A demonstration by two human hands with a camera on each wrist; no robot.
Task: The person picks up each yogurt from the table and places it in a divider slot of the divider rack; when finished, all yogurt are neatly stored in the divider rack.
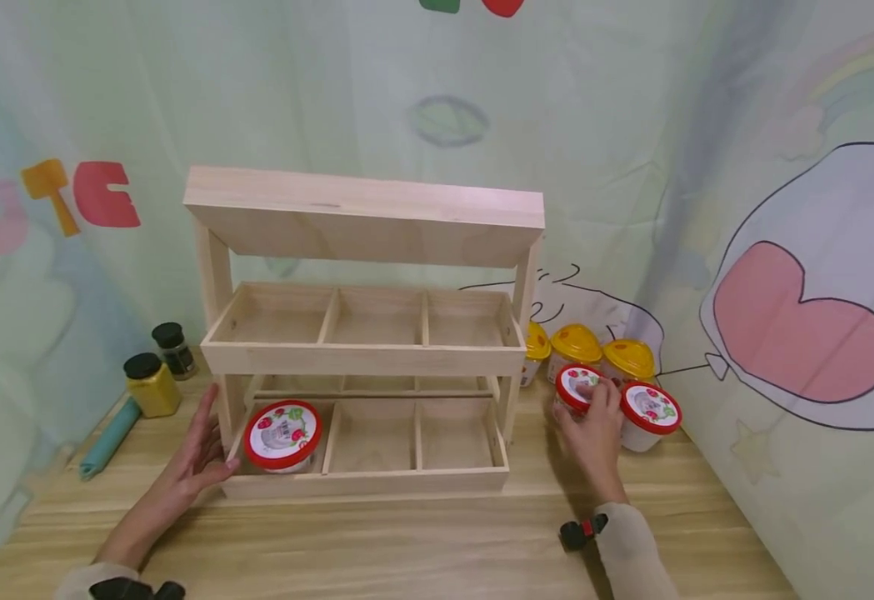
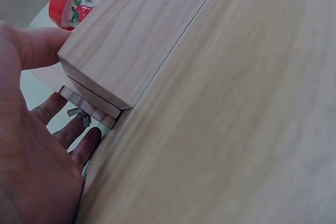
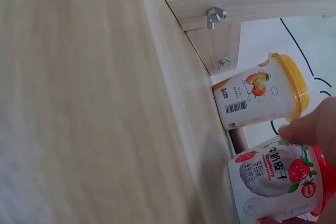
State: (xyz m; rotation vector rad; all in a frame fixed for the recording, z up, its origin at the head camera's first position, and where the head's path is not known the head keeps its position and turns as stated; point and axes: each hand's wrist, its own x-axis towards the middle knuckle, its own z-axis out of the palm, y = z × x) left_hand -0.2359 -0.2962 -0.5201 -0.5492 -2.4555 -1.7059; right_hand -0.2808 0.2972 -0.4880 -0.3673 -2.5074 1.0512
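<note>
My right hand (image 1: 591, 429) grips a strawberry yogurt cup (image 3: 273, 182) with a red lid, its thumb and fingers on opposite sides of the cup. Right beside it stands another red-lidded cup (image 1: 650, 412). At the left end of a wooden tiered rack (image 1: 362, 360), my left hand (image 1: 192, 462) touches the lower tray's front corner with its thumb. Its other fingers reach along the rack's side, near a wing nut (image 2: 80, 115) in the left wrist view. A third red-lidded cup (image 1: 283, 435) sits in the lower tray's left compartment.
Yellow-lidded cups (image 1: 575, 343) stand behind the red-lidded ones, right of the rack. On the left are a yellow jar (image 1: 152, 386) with a black lid, a small dark jar (image 1: 174, 350) and a teal cylinder (image 1: 110, 437). A printed curtain (image 1: 347, 92) hangs behind.
</note>
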